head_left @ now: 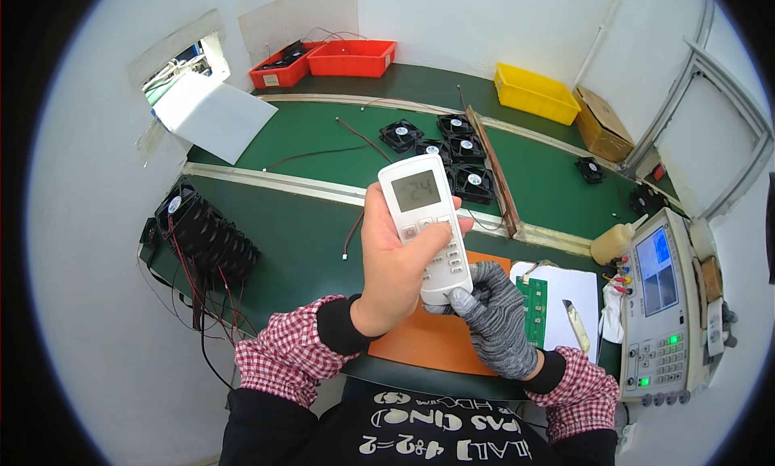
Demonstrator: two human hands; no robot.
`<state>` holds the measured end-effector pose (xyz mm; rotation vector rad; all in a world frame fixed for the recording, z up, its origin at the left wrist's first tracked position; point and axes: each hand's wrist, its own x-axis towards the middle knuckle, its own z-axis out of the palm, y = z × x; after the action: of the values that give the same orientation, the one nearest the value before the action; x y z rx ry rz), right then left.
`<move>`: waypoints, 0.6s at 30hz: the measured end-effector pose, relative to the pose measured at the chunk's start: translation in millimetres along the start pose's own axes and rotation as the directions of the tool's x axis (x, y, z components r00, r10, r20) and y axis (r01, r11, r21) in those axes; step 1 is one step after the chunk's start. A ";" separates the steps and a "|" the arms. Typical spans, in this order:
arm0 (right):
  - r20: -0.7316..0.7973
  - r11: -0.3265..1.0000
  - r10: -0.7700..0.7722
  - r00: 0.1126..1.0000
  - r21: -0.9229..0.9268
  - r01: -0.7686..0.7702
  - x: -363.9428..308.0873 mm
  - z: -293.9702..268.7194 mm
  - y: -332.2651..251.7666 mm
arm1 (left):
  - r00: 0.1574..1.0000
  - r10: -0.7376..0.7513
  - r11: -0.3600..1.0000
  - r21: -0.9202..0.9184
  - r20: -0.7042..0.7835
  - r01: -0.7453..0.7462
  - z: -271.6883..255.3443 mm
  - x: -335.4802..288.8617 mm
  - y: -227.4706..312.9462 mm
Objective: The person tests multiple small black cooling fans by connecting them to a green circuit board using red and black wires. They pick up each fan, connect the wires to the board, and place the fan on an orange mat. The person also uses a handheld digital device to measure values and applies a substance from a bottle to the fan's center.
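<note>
Handheld remote control, keying under the left thumb

Remote control [426, 214] is held up above the bench, face toward the wearer, slightly tilted, between both hands. Left hand [391, 264], bare, wraps its side, fingers behind, thumb laid across the keypad. Right hand [500, 321], in a grey knit glove, pinches the lower end, thumb on the front. Both grips are closed on the casing.

Step in hand, as judged: working a key while reading the display. Next move seems to call for a steady lower grip and a clean thumb lift; pressing a neighbouring key is the risk.

Appearance: white casing, rounded corners, grey display [417, 191] with dark digits, small pale keys partly covered by the thumb.

Under the grip: orange mat [436, 341]. Right of it: green circuit board [534, 308]. Left of it: stacked black fans [206, 232]. Farther right: bench instrument [658, 304], screen lit.
</note>
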<state>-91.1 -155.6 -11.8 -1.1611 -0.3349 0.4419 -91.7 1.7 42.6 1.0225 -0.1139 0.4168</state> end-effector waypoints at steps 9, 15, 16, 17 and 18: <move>-0.006 0.999 -0.002 1.000 -0.054 0.002 0.2 -1.7 -1.6 | 1.000 0.005 1.000 0.011 0.007 -0.005 0.9 0.7 -2.6; 0.000 1.000 0.004 1.000 0.014 -0.004 0.4 -0.4 -0.5 | 1.000 0.007 1.000 -0.015 0.003 -0.007 -1.4 2.0 -6.2; 0.000 1.000 0.004 1.000 0.025 -0.004 0.5 -0.2 -0.2 | 1.000 0.007 1.000 -0.021 0.000 -0.007 -1.3 2.3 -6.3; -0.001 1.000 0.001 1.000 0.023 -0.001 0.8 -0.8 1.2 | 1.000 0.001 1.000 -0.020 0.001 -0.001 -0.9 2.5 -5.8; -0.001 1.000 -0.002 1.000 0.020 0.002 1.2 -2.0 3.4 | 1.000 -0.004 1.000 -0.019 0.002 0.004 -0.3 2.7 -5.1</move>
<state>-89.7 -155.5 -15.7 -1.1410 -0.3300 0.4422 -87.3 0.4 39.1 1.0041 -0.1174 0.4108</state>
